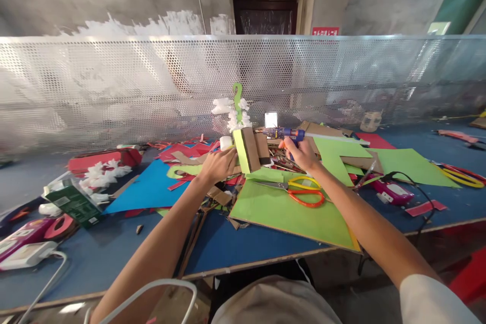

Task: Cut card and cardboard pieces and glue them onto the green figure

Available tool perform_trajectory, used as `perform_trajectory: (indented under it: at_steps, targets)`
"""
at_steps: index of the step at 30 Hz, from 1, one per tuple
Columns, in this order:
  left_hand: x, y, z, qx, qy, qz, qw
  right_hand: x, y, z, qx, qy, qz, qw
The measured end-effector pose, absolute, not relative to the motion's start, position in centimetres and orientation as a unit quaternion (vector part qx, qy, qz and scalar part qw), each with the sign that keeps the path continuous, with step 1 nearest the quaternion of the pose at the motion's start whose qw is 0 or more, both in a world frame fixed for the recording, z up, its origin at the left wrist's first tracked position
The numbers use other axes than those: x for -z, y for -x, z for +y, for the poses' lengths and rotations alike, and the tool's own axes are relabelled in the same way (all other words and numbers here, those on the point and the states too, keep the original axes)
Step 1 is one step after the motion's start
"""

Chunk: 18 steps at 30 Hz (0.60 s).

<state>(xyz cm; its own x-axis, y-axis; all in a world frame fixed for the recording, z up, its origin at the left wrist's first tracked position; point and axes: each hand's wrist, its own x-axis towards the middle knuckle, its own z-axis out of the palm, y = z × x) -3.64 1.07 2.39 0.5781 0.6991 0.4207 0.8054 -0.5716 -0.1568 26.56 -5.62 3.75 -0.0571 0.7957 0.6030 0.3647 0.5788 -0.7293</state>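
Note:
My left hand [219, 164] is closed on the left side of a small cardboard piece [249, 150] with a light green face, tilted above the scraps. White crumpled tufts and a green hook shape [237, 97] rise just behind it. My right hand [299, 154] grips the handle of a blue hot glue gun [281, 133], whose nozzle points left, close to the top of the cardboard piece. Scissors [306, 192] with yellow and orange handles lie on a green sheet [292, 215] below my right hand.
Red, brown and green scraps cover the middle of the blue table [235, 248]. A blue sheet [146, 187] and green box [76, 202] lie left. Green sheets [412, 167], a magenta device [393, 193] and more scissors [461, 174] lie right. A perforated metal screen [144, 86] stands behind.

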Motion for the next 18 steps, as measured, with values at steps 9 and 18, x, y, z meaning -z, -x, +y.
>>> perform_trajectory:
  at_steps: [9,18]
  targets:
    - [-2.0,3.3,1.0,0.146,0.882,-0.411,0.176,-3.9,-25.1,-6.3,-0.096,0.461,-0.701,0.536]
    - [-2.0,3.2,1.1,0.145,0.887,-0.405,0.17,-4.2,-24.6,-6.2,-0.045,0.476,-0.702,0.528]
